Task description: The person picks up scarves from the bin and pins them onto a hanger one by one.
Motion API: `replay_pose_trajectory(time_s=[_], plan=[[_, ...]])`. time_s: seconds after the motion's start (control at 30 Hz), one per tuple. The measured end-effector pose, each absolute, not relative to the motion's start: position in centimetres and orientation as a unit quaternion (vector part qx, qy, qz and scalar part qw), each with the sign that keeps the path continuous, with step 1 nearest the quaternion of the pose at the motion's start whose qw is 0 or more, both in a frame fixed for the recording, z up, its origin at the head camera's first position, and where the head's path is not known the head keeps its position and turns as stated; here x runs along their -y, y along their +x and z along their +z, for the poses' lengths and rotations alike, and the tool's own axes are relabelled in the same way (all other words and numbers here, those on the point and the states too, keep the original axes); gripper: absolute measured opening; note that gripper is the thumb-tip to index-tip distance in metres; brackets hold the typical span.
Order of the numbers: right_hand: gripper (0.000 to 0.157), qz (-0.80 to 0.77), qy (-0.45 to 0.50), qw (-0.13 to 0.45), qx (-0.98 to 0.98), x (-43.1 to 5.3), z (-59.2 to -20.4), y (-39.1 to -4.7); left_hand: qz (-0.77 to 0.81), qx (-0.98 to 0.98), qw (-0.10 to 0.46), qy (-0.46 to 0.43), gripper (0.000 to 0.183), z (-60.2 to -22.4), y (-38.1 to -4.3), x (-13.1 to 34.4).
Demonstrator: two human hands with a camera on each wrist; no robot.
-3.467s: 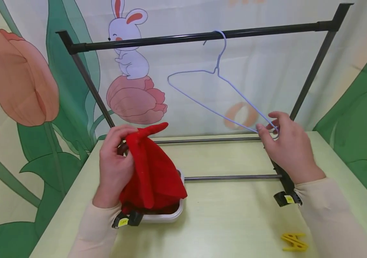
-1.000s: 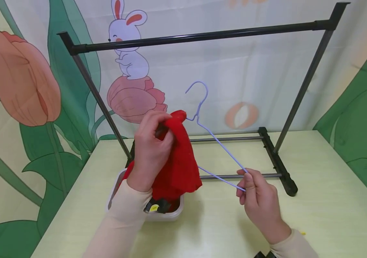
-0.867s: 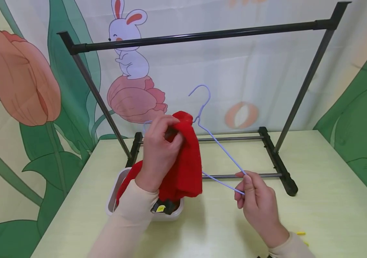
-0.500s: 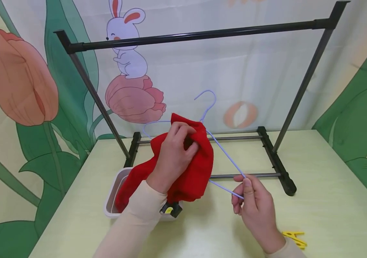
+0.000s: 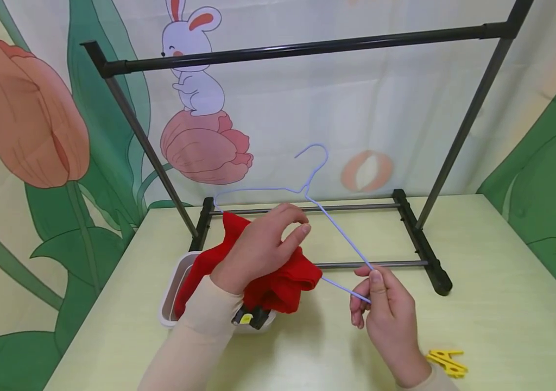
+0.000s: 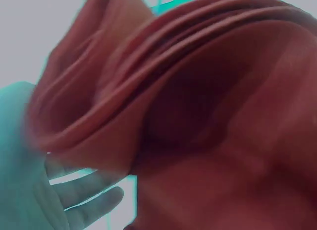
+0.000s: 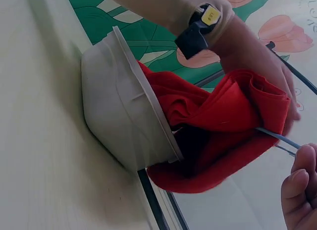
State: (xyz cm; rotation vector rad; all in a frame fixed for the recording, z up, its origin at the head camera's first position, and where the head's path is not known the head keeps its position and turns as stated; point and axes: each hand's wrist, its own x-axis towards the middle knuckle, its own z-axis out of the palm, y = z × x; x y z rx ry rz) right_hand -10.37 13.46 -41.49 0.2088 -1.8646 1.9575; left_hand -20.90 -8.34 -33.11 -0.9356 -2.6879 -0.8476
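Note:
My right hand (image 5: 390,315) pinches one end of a light-blue wire clothes hanger (image 5: 339,231), whose hook points up, off the rack. A red cloth (image 5: 283,285) is bunched over the hanger's lower wire, which enters a fold of it in the right wrist view; part of the cloth hangs down into a white plastic tub (image 5: 168,304). My left hand (image 5: 263,247) lies over the cloth with bent, relaxed fingers and a gap between thumb and forefinger. In the left wrist view its fingers (image 6: 94,210) show beside the blurred cloth (image 6: 198,116), apart from each other.
A black metal garment rack (image 5: 307,50) stands behind the hands, its feet and lower rods on the pale table (image 5: 346,347). Near my right wrist lies a yellow clothes peg (image 5: 448,363). A printed curtain (image 5: 278,119) hangs behind the rack.
The hanger has come off the rack bar and down to the left. The cloth went right, over to the hanger; its upper part has since dropped, and my left fingers have let go of it.

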Motion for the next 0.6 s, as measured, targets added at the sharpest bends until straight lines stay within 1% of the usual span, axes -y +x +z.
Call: replay_pose_trajectory(time_s=[0.07,0.13,0.2,0.3,0.37,0.43,0.5,0.6], plan=[[0.030,0.710,0.074,0.212,0.667,-13.5,-41.6,-10.3,-0.302,0.901,0.111,-0.292,0.016,-33.0,-20.1,9.4],[0.030,0.714,0.075,0.212,0.663,-13.6,-41.6,-10.3,-0.309,0.907,0.116,-0.261,0.016,-32.9,-19.1,10.5],[0.029,0.716,0.074,0.213,0.661,-13.6,-41.6,-10.3,-0.305,0.921,0.095,-0.223,0.025,-32.9,-18.0,11.7],[0.030,0.717,0.069,0.214,0.660,-13.6,-41.6,-10.4,-0.278,0.942,0.037,-0.186,0.036,-33.4,-16.5,13.0],[0.030,0.718,0.065,0.214,0.660,-13.6,-41.5,-10.4,-0.259,0.948,0.001,-0.183,0.037,-34.0,-15.9,13.4],[0.030,0.717,0.062,0.215,0.660,-13.5,-41.5,-10.4,-0.249,0.948,-0.021,-0.198,0.034,-34.8,-15.5,13.4],[0.030,0.718,0.061,0.213,0.660,-13.5,-41.4,-10.4,-0.250,0.944,-0.027,-0.216,0.029,-35.5,-15.4,13.0],[0.030,0.720,0.064,0.211,0.658,-13.3,-41.5,-10.4,-0.271,0.934,-0.014,-0.231,0.023,-36.1,-15.4,12.1]])
